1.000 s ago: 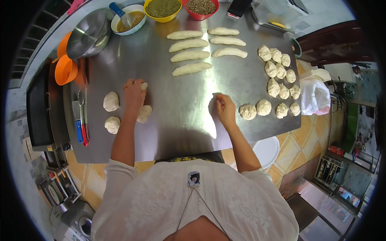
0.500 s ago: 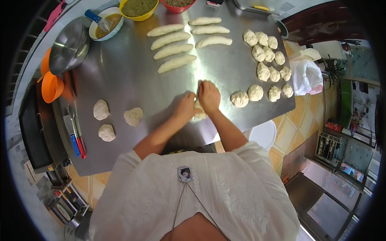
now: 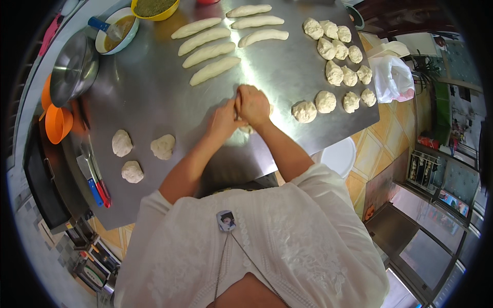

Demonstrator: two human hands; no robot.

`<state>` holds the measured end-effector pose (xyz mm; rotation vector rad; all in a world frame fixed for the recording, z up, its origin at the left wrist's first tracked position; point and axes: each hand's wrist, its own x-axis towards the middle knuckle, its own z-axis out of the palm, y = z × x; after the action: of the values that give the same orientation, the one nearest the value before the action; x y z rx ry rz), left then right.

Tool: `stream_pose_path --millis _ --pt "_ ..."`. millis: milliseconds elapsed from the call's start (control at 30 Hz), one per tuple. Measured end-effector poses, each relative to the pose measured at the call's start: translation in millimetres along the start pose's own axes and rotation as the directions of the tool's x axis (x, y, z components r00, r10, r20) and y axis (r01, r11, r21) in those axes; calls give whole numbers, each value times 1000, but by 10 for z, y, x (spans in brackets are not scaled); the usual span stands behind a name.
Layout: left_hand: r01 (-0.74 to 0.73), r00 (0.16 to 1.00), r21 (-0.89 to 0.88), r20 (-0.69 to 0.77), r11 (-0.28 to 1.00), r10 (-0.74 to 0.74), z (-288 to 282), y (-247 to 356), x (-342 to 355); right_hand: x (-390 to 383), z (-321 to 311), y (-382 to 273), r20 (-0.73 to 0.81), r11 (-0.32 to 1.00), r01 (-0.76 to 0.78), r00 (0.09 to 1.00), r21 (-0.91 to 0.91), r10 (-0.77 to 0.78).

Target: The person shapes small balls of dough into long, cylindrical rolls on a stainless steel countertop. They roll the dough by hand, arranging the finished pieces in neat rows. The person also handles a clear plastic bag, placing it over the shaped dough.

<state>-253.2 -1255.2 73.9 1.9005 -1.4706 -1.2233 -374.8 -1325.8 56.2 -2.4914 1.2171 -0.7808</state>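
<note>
At the middle of the steel table (image 3: 138, 92), both my hands are closed over one piece of dough (image 3: 246, 129). Most of it is hidden under them; pale bits show below and to the right of my fingers. My left hand (image 3: 224, 121) has curled fingers, partly hidden by my right hand (image 3: 252, 106), whose fingers bend down over the dough. Ahead lie several long rolled dough strips (image 3: 214, 71) in two columns. Rough dough balls (image 3: 325, 102) stand in rows on the right. Three more dough lumps (image 3: 163, 147) rest to the left.
Along the left edge are a steel bowl (image 3: 74, 69), an orange bowl (image 3: 58, 125) and a few long-handled tools (image 3: 97, 177). A bowl of yellowish liquid with a blue-handled brush (image 3: 117, 32) and a yellow bowl (image 3: 155, 9) stand far left. A white bucket (image 3: 339, 156) is below the right edge.
The whole view has shifted, with the table's things sitting higher and further left. My hands have drawn closer together, the right one now overlapping the left over the dough.
</note>
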Motion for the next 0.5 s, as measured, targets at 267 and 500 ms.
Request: stream_pose_path --millis 267,500 --pt "-392 912 163 -56 905 405 187 -222 -730 -730 -310 -369 168 971 -232 957 -55 238" --pt "-386 707 254 -536 887 461 -151 559 488 293 108 151 210 978 -207 955 -33 209"
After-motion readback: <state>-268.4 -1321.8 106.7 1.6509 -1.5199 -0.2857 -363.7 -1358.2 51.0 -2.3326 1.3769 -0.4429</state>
